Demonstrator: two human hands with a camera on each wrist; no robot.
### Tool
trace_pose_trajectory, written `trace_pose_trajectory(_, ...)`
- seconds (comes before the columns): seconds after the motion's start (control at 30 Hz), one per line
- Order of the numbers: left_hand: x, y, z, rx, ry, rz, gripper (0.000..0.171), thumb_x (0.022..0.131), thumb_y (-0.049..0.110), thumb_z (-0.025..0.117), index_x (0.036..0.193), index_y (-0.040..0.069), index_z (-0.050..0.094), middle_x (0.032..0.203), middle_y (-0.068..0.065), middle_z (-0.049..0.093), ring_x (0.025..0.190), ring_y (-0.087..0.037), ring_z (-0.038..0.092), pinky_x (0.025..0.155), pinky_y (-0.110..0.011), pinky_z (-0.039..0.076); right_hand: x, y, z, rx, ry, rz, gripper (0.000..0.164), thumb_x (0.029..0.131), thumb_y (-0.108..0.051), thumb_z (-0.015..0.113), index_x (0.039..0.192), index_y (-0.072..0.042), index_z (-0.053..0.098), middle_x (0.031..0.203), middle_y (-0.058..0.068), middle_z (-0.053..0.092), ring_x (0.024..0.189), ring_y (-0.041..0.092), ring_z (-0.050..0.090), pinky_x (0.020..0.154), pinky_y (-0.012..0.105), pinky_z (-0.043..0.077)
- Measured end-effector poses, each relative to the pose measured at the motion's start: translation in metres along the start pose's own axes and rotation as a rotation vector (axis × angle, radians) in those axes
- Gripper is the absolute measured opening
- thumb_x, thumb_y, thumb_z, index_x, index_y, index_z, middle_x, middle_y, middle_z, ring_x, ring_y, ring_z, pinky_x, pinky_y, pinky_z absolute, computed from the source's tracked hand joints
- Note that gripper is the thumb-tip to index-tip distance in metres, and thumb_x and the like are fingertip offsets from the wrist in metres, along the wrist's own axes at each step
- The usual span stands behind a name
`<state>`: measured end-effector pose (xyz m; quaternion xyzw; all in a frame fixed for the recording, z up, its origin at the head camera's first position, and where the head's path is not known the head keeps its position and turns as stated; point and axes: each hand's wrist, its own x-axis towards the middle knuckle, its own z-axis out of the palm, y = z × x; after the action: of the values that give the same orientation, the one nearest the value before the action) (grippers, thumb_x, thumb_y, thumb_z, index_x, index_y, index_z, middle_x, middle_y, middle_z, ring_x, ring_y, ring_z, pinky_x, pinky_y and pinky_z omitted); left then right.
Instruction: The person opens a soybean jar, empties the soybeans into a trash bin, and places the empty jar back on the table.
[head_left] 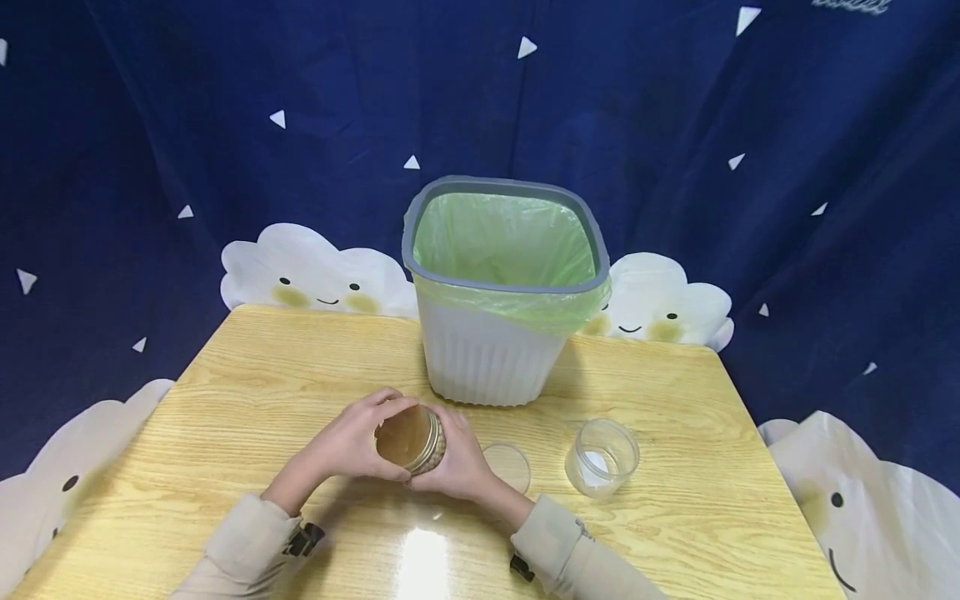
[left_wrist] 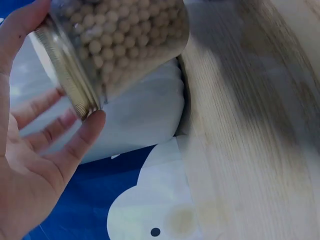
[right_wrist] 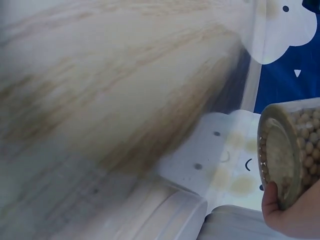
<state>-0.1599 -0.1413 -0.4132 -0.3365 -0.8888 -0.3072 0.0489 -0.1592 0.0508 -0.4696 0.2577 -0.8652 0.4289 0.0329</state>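
Note:
A clear jar (left_wrist: 132,42) full of round beige beans is held tilted on its side above the table. My left hand (head_left: 352,442) grips its gold metal lid (head_left: 402,437), thumb and fingers spread round the rim. The lid sits on the jar's mouth in the left wrist view. My right hand (head_left: 463,465) holds the jar's body near its base, and in the right wrist view one digit rests on the clear bottom. Close to the right hand lies a clear round disc (head_left: 507,467), flat on the table. An open transparent container (head_left: 602,458) stands farther right.
Behind the hands stands a white ribbed trash bin (head_left: 487,358) with a grey rim and a green liner (head_left: 502,233). The wooden table (head_left: 300,358) ends at a dark blue curtain (head_left: 337,100) with cloud shapes.

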Motion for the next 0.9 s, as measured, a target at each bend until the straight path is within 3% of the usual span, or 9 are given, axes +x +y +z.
trace_pose_trajectory(0.13,0.002,0.005,0.003,0.032,0.072,-0.094,0.079,0.052,0.047,0.082,0.118,0.012,0.056,0.103,0.001,0.053,0.085,-0.016,0.056,0.07,-0.032,0.048,0.001,-0.001,0.0,0.028,0.019,0.036,0.093,0.051,-0.03,0.086,0.13,-0.013,0.04,0.119,0.0,0.05,0.107,0.018,0.043,0.085,0.038,0.043)
trace_pose_trajectory(0.27,0.004,0.011,0.003,0.083,0.084,-0.154,0.082,0.054,0.061,0.076,0.118,0.015,0.055,0.103,0.0,0.051,0.085,-0.018,0.055,0.069,-0.035,0.048,0.0,-0.001,0.0,0.079,0.035,0.055,0.094,0.054,-0.03,0.086,0.132,-0.008,0.039,0.122,0.005,0.049,0.109,0.02,0.044,0.088,0.041,0.041)
trace_pose_trajectory(0.37,0.006,0.01,-0.002,0.067,0.032,-0.066,0.089,0.055,0.056,0.079,0.128,0.015,0.05,0.121,-0.004,0.048,0.104,-0.024,0.051,0.08,-0.042,0.046,-0.001,0.0,-0.001,0.11,0.049,0.052,0.096,0.054,-0.03,0.086,0.133,-0.008,0.037,0.124,0.007,0.047,0.11,0.022,0.044,0.089,0.043,0.041)
trace_pose_trajectory(0.47,0.007,0.007,-0.008,-0.009,-0.059,0.078,0.091,0.057,0.031,0.084,0.136,0.015,0.043,0.139,-0.007,0.036,0.123,-0.029,0.037,0.092,-0.049,0.038,-0.001,0.0,0.0,0.118,0.057,0.042,0.096,0.053,-0.03,0.087,0.133,-0.012,0.037,0.125,0.004,0.046,0.111,0.021,0.044,0.089,0.044,0.04)
trace_pose_trajectory(0.53,0.008,0.005,-0.01,-0.071,-0.115,0.143,0.09,0.056,0.016,0.083,0.136,0.011,0.043,0.141,-0.01,0.035,0.126,-0.031,0.032,0.095,-0.051,0.035,-0.001,0.0,0.0,0.127,0.059,0.033,0.095,0.051,-0.029,0.087,0.132,-0.017,0.038,0.126,0.001,0.047,0.112,0.02,0.043,0.09,0.043,0.04)
trace_pose_trajectory(0.6,0.008,0.004,-0.011,-0.083,-0.132,0.156,0.088,0.054,0.014,0.082,0.134,0.01,0.046,0.137,-0.01,0.039,0.125,-0.03,0.034,0.095,-0.05,0.035,-0.001,0.0,0.0,0.126,0.057,0.024,0.095,0.05,-0.029,0.088,0.132,-0.02,0.039,0.126,-0.002,0.047,0.112,0.019,0.043,0.09,0.043,0.04)
trace_pose_trajectory(0.7,0.009,0.004,-0.009,-0.042,-0.102,0.121,0.087,0.053,0.025,0.085,0.13,0.01,0.05,0.129,-0.009,0.046,0.117,-0.027,0.043,0.092,-0.046,0.04,-0.002,0.001,0.001,0.125,0.049,0.018,0.096,0.051,-0.029,0.088,0.133,-0.021,0.038,0.126,-0.003,0.047,0.112,0.018,0.043,0.09,0.043,0.04)
trace_pose_trajectory(0.9,0.01,0.012,-0.001,0.068,0.046,-0.046,0.08,0.051,0.049,0.082,0.119,0.015,0.057,0.102,0.0,0.054,0.087,-0.016,0.055,0.072,-0.034,0.048,-0.002,0.0,0.002,0.118,0.064,0.04,0.095,0.052,-0.028,0.087,0.132,-0.014,0.038,0.124,0.001,0.047,0.111,0.019,0.044,0.09,0.043,0.04)
